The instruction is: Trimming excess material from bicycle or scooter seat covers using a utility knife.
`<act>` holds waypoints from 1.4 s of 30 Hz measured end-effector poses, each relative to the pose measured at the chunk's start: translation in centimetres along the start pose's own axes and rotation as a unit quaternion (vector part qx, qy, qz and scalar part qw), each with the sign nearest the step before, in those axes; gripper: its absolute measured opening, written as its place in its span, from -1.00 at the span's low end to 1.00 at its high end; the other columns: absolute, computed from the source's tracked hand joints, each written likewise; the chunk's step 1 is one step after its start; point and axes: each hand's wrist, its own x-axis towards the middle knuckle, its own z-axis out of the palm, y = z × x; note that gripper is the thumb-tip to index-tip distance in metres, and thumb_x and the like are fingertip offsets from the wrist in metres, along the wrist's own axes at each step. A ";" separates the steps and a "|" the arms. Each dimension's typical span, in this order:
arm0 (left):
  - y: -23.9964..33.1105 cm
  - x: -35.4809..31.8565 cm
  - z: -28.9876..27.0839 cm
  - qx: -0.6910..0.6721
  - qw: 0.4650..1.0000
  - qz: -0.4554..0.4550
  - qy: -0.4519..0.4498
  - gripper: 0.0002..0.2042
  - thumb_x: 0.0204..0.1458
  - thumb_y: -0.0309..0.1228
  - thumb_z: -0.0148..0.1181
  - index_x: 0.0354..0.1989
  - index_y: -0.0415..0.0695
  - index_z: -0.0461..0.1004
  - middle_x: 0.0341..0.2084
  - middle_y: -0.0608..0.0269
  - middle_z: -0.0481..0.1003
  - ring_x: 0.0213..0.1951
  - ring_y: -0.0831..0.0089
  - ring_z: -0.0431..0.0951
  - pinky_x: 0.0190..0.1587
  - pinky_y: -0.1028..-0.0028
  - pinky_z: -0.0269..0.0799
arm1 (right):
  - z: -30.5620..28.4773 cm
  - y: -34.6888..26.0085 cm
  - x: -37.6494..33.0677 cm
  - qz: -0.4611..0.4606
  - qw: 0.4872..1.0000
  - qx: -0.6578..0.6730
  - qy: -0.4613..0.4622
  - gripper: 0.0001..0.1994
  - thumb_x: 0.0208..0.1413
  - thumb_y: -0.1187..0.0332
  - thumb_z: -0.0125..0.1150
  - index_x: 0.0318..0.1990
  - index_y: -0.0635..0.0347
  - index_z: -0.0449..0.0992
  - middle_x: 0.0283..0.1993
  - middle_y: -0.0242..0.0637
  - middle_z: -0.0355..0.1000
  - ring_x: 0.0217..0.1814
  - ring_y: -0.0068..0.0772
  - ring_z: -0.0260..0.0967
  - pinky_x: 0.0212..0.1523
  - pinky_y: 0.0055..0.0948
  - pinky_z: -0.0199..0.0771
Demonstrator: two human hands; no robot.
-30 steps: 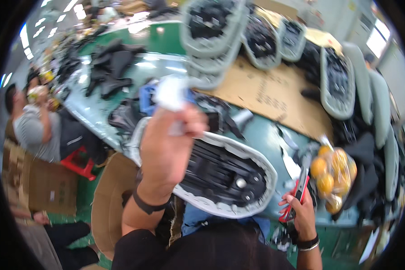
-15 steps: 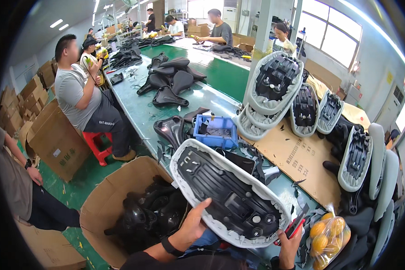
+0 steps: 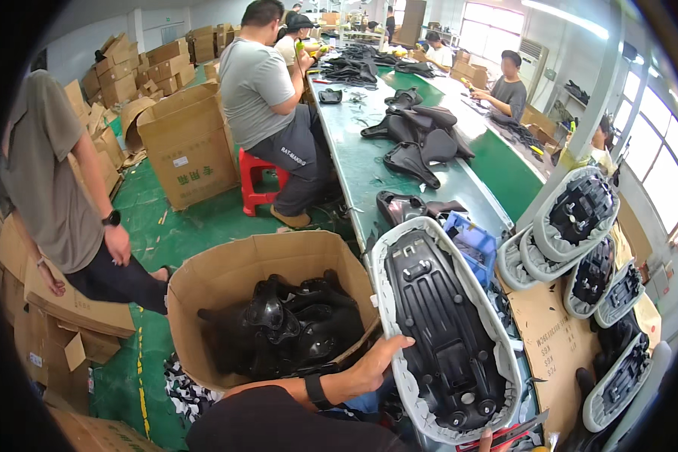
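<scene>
A long scooter-type seat lies underside up in front of me, its black ribbed plastic base framed by a gathered light grey cover. My left hand, with a black band on the wrist, grips its left edge, the thumb over the rim. At the seat's near end only fingertips of my right hand show. They are at a red-handled cutting tool with a long dark blade, and the rest of that hand is out of the picture.
Left of the seat stands an open carton of glossy black parts. Blue bin and black saddles occupy the bench. More grey-edged seats are stacked at right. A person stands at left; another sits on a red stool.
The view has swung left. The seat has turned more lengthwise away from me, still in my left hand. My right hand and the red-handled tool have dropped to the lower edge.
</scene>
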 end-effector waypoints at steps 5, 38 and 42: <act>0.4 1.2 2.1 0.056 0.997 -0.038 -0.032 -0.81 -0.05 -0.25 0.22 -0.37 -0.07 0.43 -0.57 0.37 0.35 -0.46 0.50 0.38 -0.36 0.48 0.31 | -1.5 0.9 -0.8 -0.014 0.999 0.024 0.036 -0.66 -0.02 0.43 0.25 -0.09 0.25 0.30 -0.38 -0.24 0.34 -0.57 -0.47 0.30 -0.60 -0.51 0.40; -8.4 -2.4 18.0 0.425 0.709 -0.123 -0.549 -0.73 0.18 -0.32 0.08 -0.10 -0.28 0.48 -0.35 0.21 0.54 -0.30 0.48 0.53 -0.19 0.52 0.44 | -35.2 -7.0 -5.2 -0.269 0.669 0.186 0.667 -0.62 -0.07 0.41 0.30 -0.07 0.13 0.34 -0.33 -0.38 0.39 -0.50 -0.49 0.39 -0.62 -0.49 0.38; -11.3 -2.8 19.4 0.433 0.671 -0.137 -0.586 -0.74 0.18 -0.33 0.07 -0.12 -0.28 0.48 -0.35 0.23 0.54 -0.31 0.51 0.52 -0.19 0.53 0.44 | -38.9 -5.2 -2.2 -0.234 0.710 0.103 0.656 -0.53 -0.07 0.36 0.35 -0.01 0.20 0.28 -0.33 -0.35 0.40 -0.54 -0.49 0.39 -0.69 -0.51 0.38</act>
